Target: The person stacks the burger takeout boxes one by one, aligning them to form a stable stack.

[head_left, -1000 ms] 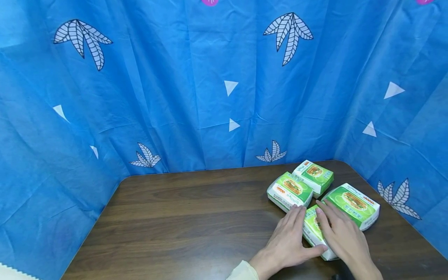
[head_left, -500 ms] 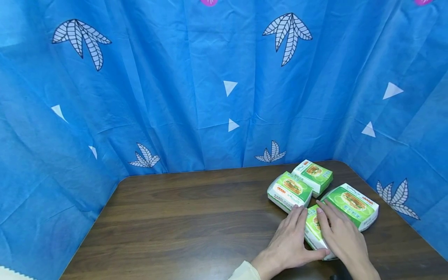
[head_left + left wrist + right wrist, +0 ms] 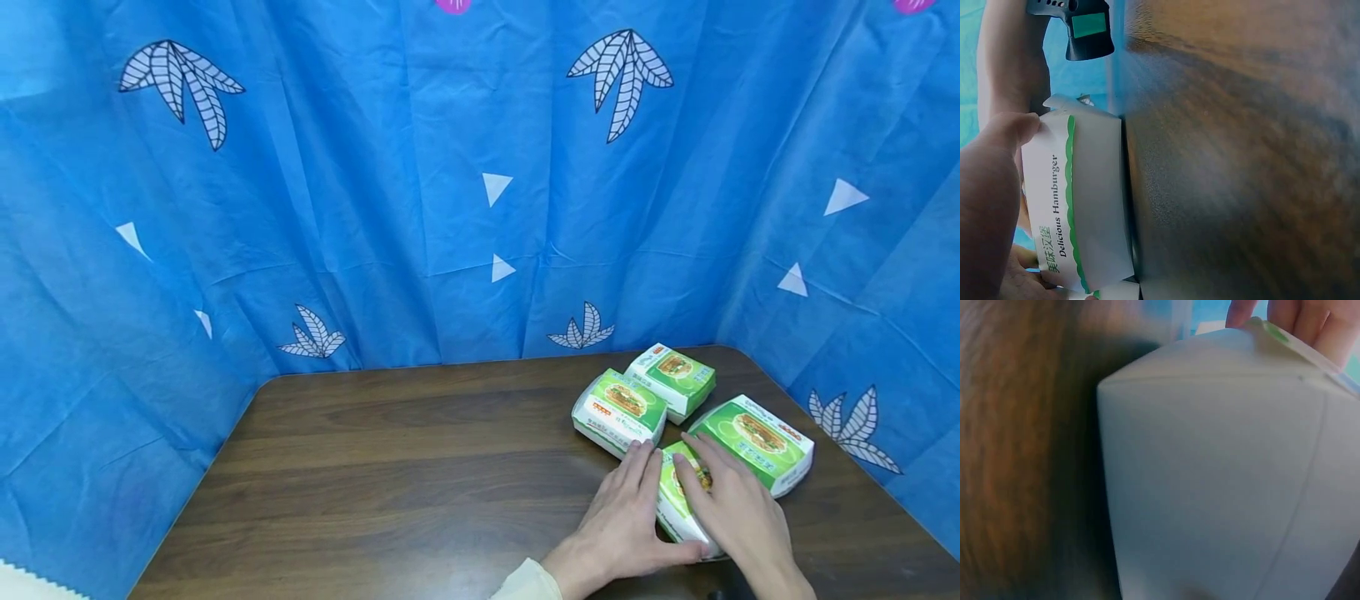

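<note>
Hamburger box [image 3: 677, 507] lies on the right part of the brown table [image 3: 375, 483], at its near side, and both hands are upon it. Left hand [image 3: 618, 521] is spread wide: its fingers, nearly straight and close together, lie along the left side of this box toward the far corner, while its thumb points to the right and touches the near end. Right hand [image 3: 738, 512] comes over the right side of the same box, with rather straight fingers on the green lid; where its thumb rests, I cannot tell. On the white side of the box I read "Delicious Hamburger", with a green wavy line next to the words. Three other boxes of similar green and white stand around: the left box [image 3: 622, 408] is just beyond the left fingertips, the back box [image 3: 672, 379] is close behind it, and the large box [image 3: 761, 437] is just beside the right hand. Each of these three shows a burger picture on top. A pale sleeve [image 3: 528, 581] covers the left wrist, and a black device [image 3: 1091, 34] is near the right forearm. Behind the table hangs a blue curtain [image 3: 375, 167] with white leaves and triangles.
</note>
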The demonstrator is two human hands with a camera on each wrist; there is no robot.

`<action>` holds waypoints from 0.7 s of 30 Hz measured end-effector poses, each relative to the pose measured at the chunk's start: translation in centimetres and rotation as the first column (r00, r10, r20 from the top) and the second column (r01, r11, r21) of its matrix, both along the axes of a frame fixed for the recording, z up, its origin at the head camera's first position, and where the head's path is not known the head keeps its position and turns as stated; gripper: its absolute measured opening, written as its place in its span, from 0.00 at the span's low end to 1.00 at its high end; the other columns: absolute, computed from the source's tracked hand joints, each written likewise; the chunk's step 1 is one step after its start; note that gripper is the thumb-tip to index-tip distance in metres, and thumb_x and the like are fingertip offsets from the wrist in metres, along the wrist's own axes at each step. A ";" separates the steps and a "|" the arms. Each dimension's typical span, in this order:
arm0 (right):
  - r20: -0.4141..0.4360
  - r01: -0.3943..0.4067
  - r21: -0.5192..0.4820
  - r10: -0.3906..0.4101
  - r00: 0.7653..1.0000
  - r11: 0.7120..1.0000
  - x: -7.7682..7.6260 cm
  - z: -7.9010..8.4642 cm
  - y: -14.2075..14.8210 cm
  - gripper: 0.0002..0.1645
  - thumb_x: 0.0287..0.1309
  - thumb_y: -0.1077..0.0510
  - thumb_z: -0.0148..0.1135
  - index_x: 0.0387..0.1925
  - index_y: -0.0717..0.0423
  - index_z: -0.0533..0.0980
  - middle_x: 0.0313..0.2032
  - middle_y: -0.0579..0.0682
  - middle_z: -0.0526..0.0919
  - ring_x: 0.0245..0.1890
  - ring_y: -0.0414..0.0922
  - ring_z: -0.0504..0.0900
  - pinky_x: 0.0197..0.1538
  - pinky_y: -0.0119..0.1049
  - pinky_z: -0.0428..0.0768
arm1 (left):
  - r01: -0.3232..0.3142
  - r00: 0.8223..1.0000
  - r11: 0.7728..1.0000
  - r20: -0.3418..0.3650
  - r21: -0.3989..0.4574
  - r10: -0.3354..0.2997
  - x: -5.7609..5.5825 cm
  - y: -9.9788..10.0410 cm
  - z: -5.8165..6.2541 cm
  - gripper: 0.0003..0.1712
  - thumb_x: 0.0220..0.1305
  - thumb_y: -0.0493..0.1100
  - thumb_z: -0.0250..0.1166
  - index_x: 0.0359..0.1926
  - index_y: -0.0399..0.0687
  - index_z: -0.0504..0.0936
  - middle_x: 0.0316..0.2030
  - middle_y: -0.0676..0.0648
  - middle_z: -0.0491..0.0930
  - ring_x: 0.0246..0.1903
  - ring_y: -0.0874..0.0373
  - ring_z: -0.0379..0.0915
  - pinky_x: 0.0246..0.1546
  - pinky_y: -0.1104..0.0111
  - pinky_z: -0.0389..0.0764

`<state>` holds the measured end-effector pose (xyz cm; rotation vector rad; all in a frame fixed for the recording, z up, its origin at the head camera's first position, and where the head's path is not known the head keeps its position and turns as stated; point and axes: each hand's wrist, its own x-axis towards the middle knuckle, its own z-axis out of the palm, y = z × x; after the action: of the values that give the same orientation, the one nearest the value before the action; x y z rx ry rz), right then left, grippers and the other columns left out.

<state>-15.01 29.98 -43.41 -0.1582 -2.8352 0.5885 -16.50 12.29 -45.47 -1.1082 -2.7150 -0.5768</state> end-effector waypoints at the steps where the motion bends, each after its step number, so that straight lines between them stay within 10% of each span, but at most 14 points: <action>1: 0.002 0.002 -0.001 -0.002 1.000 1.000 0.0 0.0 0.0 0.42 0.76 0.31 0.43 0.70 0.59 0.72 0.68 0.69 0.72 0.58 0.72 0.76 0.47 0.70 0.77 | -0.003 1.000 1.000 0.003 -0.004 0.003 0.0 0.0 0.0 0.62 0.61 0.81 0.57 0.80 0.44 0.54 0.80 0.48 0.53 0.79 0.58 0.48 0.71 0.68 0.67; 21: -0.007 0.015 -0.008 -0.015 1.000 1.000 0.3 0.3 -0.4 0.40 0.74 0.31 0.48 0.68 0.59 0.74 0.65 0.68 0.75 0.56 0.72 0.78 0.45 0.69 0.77 | -0.014 0.997 1.000 0.070 0.008 0.014 -0.3 -0.1 -0.1 0.68 0.54 0.82 0.62 0.82 0.47 0.50 0.81 0.50 0.50 0.77 0.60 0.53 0.66 0.67 0.73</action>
<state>-14.73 29.61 -43.08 -0.1778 -2.8229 0.5956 -16.76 12.15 -45.53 -1.0859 -2.7739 -0.6363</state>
